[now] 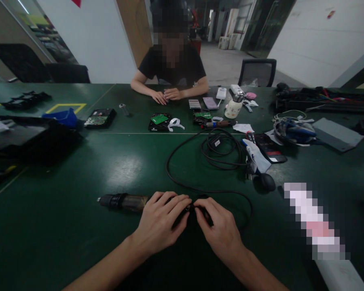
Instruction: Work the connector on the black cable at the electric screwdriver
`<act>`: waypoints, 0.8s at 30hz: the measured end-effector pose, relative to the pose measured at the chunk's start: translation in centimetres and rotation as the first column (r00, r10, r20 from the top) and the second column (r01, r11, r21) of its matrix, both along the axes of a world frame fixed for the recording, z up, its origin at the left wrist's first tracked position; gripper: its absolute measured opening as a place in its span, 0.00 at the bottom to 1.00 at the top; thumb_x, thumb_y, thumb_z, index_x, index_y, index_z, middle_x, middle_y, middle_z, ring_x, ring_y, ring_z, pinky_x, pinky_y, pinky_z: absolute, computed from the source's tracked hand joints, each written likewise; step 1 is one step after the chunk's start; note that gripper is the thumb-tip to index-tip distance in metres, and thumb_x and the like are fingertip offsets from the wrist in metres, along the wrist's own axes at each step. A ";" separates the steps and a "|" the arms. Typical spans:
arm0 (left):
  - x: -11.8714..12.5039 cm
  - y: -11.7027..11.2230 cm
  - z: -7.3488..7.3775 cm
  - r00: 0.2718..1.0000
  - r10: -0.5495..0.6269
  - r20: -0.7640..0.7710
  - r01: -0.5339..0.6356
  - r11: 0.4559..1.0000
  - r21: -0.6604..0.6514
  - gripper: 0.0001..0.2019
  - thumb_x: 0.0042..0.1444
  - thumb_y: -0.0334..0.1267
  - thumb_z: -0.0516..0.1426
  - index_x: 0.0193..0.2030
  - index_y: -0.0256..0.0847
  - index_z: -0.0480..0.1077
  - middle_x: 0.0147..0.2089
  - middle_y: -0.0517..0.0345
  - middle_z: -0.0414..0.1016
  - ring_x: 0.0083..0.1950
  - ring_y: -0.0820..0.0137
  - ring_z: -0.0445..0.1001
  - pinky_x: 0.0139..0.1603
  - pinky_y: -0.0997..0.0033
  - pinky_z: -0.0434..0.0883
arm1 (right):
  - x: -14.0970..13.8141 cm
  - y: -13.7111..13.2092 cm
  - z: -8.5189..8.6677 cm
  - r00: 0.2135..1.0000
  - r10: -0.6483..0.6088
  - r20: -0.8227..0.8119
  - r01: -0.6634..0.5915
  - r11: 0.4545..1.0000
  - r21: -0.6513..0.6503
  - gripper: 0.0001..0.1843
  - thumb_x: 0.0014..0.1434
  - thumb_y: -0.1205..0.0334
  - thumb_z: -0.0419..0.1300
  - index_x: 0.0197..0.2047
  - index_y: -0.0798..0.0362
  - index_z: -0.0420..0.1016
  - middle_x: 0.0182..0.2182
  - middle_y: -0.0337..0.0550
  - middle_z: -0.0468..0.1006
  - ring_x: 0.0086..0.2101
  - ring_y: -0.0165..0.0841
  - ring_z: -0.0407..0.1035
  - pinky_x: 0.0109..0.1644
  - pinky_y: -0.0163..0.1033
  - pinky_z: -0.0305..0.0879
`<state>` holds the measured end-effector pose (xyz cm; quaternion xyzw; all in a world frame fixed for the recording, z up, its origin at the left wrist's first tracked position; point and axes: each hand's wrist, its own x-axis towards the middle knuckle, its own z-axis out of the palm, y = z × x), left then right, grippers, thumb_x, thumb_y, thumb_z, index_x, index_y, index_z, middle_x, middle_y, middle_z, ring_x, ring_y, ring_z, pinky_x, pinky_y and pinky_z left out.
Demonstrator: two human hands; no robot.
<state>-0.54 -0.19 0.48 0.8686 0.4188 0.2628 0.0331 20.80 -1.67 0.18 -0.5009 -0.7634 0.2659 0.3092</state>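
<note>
A dark tube-shaped power tool [123, 201] lies on the green table [79, 234] near the front edge, its tip pointing left. My left hand [162, 222] rests over the tool's right end with fingers curled around it. My right hand [220, 230] is beside it, fingertips pinching a small dark part where the black cable [182, 184] joins the tool. The part under both hands is mostly hidden. The cable loops away across the table to a coil [221, 151].
A person sits across the table, hands [166, 95] together by circuit boards [159, 120]. Phones [210, 103], a white bottle [234, 107], a glove [257, 157], a black mouse-like object [265, 182] and tangled cables [293, 129] lie right. Black trays [24, 137] stand left.
</note>
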 end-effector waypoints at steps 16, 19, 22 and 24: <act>0.1 0.1 -0.2 0.999 0.033 0.011 -0.033 0.999 0.011 0.06 0.71 0.37 0.57 0.51 0.45 0.74 0.53 0.62 0.81 0.51 0.64 0.76 0.50 0.58 0.65 | -0.1 0.0 -0.2 1.000 -0.006 0.003 0.006 1.000 0.020 0.09 0.72 0.68 0.56 0.52 0.47 0.73 0.43 0.40 0.79 0.41 0.36 0.75 0.44 0.40 0.70; 0.2 0.1 -0.1 0.999 0.037 0.005 -0.037 0.999 0.001 0.07 0.70 0.39 0.58 0.53 0.45 0.74 0.54 0.61 0.81 0.52 0.64 0.76 0.50 0.58 0.65 | 0.0 0.0 -0.2 1.000 -0.003 0.000 0.003 1.000 0.018 0.09 0.73 0.67 0.56 0.52 0.47 0.73 0.43 0.40 0.79 0.41 0.36 0.75 0.44 0.41 0.69; 0.1 0.1 -0.1 1.000 0.001 -0.003 -0.001 1.000 0.005 0.11 0.70 0.38 0.58 0.57 0.47 0.73 0.58 0.61 0.80 0.54 0.62 0.75 0.51 0.57 0.65 | -0.1 0.0 -0.1 1.000 -0.002 0.002 0.002 1.000 0.014 0.09 0.73 0.67 0.56 0.52 0.47 0.73 0.44 0.41 0.79 0.42 0.36 0.75 0.43 0.40 0.69; 0.1 0.1 -0.2 1.000 0.009 0.006 -0.009 1.000 0.010 0.09 0.70 0.37 0.58 0.54 0.48 0.74 0.56 0.63 0.81 0.54 0.63 0.76 0.51 0.58 0.65 | -0.1 0.0 0.0 1.000 -0.003 0.008 0.003 1.000 0.014 0.09 0.73 0.67 0.56 0.52 0.47 0.73 0.43 0.41 0.79 0.42 0.36 0.75 0.43 0.40 0.69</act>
